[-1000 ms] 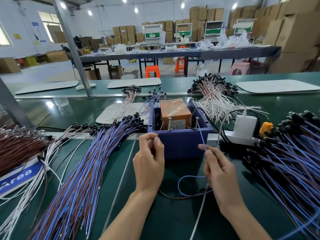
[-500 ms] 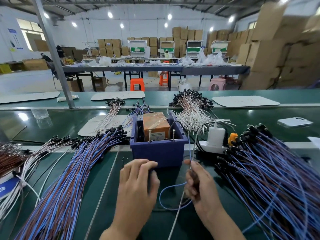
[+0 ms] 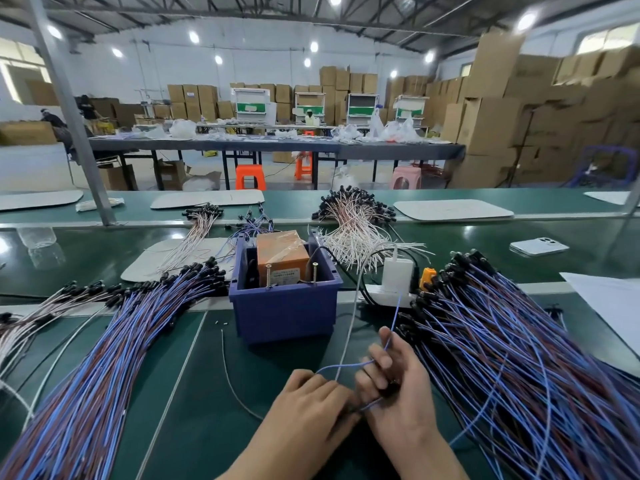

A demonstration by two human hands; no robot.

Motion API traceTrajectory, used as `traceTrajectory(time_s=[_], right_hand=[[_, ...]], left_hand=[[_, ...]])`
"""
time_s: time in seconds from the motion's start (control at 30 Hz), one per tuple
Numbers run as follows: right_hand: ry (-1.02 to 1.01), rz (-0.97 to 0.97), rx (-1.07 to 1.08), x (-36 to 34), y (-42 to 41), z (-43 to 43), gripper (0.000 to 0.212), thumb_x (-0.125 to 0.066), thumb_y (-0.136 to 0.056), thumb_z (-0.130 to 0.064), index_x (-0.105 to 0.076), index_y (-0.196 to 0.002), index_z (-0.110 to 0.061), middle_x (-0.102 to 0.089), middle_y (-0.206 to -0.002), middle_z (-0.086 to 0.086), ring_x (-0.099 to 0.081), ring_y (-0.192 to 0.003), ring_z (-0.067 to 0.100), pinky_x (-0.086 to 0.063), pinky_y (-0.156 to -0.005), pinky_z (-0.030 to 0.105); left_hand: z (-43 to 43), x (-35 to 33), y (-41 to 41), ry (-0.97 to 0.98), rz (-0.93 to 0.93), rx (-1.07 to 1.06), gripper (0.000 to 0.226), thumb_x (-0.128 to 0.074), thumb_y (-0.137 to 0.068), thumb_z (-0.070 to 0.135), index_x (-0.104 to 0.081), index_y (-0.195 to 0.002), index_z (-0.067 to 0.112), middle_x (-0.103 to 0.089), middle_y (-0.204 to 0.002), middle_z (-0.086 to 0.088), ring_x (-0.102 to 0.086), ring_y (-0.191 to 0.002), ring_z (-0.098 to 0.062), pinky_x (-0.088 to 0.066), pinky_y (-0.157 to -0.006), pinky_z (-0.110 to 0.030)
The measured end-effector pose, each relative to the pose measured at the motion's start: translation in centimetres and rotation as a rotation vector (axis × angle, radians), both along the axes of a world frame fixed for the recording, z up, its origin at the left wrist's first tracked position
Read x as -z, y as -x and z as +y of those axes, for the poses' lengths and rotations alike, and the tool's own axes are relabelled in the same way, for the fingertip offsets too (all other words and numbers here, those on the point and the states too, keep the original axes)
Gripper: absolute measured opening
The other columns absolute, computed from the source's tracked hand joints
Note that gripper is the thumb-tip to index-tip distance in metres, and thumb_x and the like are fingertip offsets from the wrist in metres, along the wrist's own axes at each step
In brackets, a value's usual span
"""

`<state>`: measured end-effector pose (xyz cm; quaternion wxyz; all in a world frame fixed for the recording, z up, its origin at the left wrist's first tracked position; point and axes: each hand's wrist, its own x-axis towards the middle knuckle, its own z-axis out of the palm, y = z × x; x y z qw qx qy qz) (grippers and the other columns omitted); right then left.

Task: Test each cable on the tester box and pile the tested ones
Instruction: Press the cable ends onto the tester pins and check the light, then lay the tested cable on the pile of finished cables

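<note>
The tester box [image 3: 285, 308] is a blue bin holding an orange unit [image 3: 281, 255] with two upright screws at its front rim. In front of it, low in the view, my two hands meet over the green belt. My right hand [image 3: 398, 379] grips a thin blue cable [image 3: 341, 366] whose free end sticks up past its fingers. My left hand [image 3: 311, 400] pinches the same cable's other end beside it. Large piles of blue and brown cables lie to the left [image 3: 114, 358] and to the right [image 3: 512, 358] of the box.
A white power strip with charger [image 3: 396, 278] sits right of the box, its white cord running toward my hands. White-wire bundles [image 3: 353, 220] lie behind. A phone [image 3: 538, 244] and white paper [image 3: 609, 299] lie at the right. A metal post [image 3: 69, 109] rises at the left.
Both hands drew back from the tester box toward me and came together, taking the blue cable off the screws. The view tilted up and shifted right.
</note>
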<state>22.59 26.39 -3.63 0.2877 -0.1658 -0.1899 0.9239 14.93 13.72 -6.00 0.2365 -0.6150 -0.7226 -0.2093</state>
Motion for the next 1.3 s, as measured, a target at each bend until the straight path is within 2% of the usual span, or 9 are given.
traceTrajectory(time_s=[0.27, 0.43, 0.57, 0.63, 0.7, 0.87, 1.0, 1.17, 1.3], right_hand=[[-0.216, -0.237, 0.153, -0.2, -0.3, -0.2, 0.023, -0.051, -0.102, -0.016, -0.068, -0.117, -0.013, -0.077, -0.101, 0.007, -0.057, -0.045, 0.011, -0.051, -0.043, 0.023], [-0.794, -0.526, 0.287, 0.5, -0.8, -2.0, 0.075, -0.049, -0.104, -0.013, -0.01, -0.155, -0.051, -0.046, -0.147, -0.014, -0.069, -0.071, 0.016, -0.06, -0.078, 0.039], [-1.307, -0.621, 0.519, 0.7, -1.0, -3.4, 0.077, -0.05, -0.101, -0.021, -0.005, -0.149, -0.06, -0.019, -0.161, -0.015, -0.062, -0.089, 0.002, -0.049, -0.076, 0.014], [-1.444, -0.602, 0.565, 0.6, -1.0, -3.9, 0.063, -0.045, -0.1, -0.036, -0.013, -0.149, -0.061, -0.022, -0.156, -0.029, -0.06, -0.087, 0.001, -0.05, -0.08, 0.021], [-1.524, -0.635, 0.514, 0.6, -1.0, -4.2, 0.051, -0.031, -0.095, -0.052, -0.016, -0.142, -0.068, -0.049, -0.125, -0.037, -0.059, -0.076, -0.001, -0.05, -0.072, 0.024], [-1.633, -0.619, 0.372, -0.8, -1.0, -4.4, 0.044, -0.02, -0.093, -0.065, -0.018, -0.136, -0.068, -0.054, -0.086, -0.033, -0.052, -0.071, -0.008, -0.037, -0.069, 0.005], [-1.555, -0.468, 0.288, -3.9, -1.1, -4.0, 0.046, -0.015, -0.089, -0.083, -0.031, -0.129, -0.067, -0.051, -0.074, -0.02, -0.051, -0.065, 0.002, -0.035, -0.063, 0.012], [-1.563, -0.502, 0.34, -6.4, -3.7, -1.6, 0.026, -0.032, -0.102, -0.057, -0.052, -0.107, -0.041, -0.051, -0.06, -0.015, -0.046, -0.052, 0.008, -0.031, -0.051, 0.019], [-1.518, -0.756, 0.344, -6.3, -8.7, 2.0, 0.037, -0.025, -0.092, -0.061, -0.053, -0.1, -0.037, -0.057, -0.059, -0.016, -0.049, -0.051, 0.007, -0.047, -0.059, 0.032]], left_hand=[[-1.0, -1.5, 0.3, -0.407, -0.339, -0.057, 0.021, -0.059, -0.094, 0.039, -0.074, -0.093, 0.025, -0.056, -0.097, 0.013, -0.055, -0.091, -0.013, -0.043, -0.08, -0.025], [-2.0, -4.3, 0.1, -0.672, -0.587, 0.004, 0.009, -0.06, -0.092, 0.035, -0.068, -0.097, 0.036, -0.061, -0.093, 0.01, -0.06, -0.073, -0.014, -0.046, -0.066, -0.017], [-2.7, -5.7, -0.5, -0.827, -0.737, 0.029, 0.016, -0.063, -0.099, 0.023, -0.066, -0.096, 0.038, -0.066, -0.086, 0.002, -0.063, -0.064, -0.011, -0.051, -0.065, -0.014], [-2.8, -6.8, -1.0, -0.831, -0.795, 0.061, 0.02, -0.061, -0.095, 0.019, -0.066, -0.093, 0.038, -0.068, -0.081, 0.003, -0.063, -0.06, -0.012, -0.053, -0.061, -0.017], [-2.7, -8.3, -1.6, -0.772, -0.854, 0.077, 0.017, -0.059, -0.095, 0.023, -0.066, -0.09, 0.038, -0.068, -0.077, 0.0, -0.062, -0.055, -0.014, -0.054, -0.056, -0.02], [-1.8, -13.5, -2.6, -0.694, -0.997, 0.23, 0.016, -0.053, -0.09, 0.033, -0.067, -0.087, 0.025, -0.068, -0.081, -0.004, -0.064, -0.064, -0.014, -0.055, -0.056, -0.023], [-0.3, -17.4, -3.6, -0.684, -1.083, 0.393, 0.019, -0.055, -0.09, 0.037, -0.067, -0.087, 0.022, -0.07, -0.087, -0.005, -0.067, -0.07, -0.018, -0.057, -0.061, -0.025], [2.6, -21.0, -4.4, -0.697, -1.2, 0.518, 0.017, -0.055, -0.095, 0.032, -0.066, -0.089, 0.02, -0.068, -0.083, -0.002, -0.062, -0.066, -0.017, -0.055, -0.06, -0.027], [5.3, -22.5, -3.6, -0.826, -1.284, 0.442, 0.016, -0.051, -0.103, 0.025, -0.061, -0.093, 0.018, -0.068, -0.082, 0.003, -0.059, -0.063, -0.01, -0.054, -0.057, -0.022]])
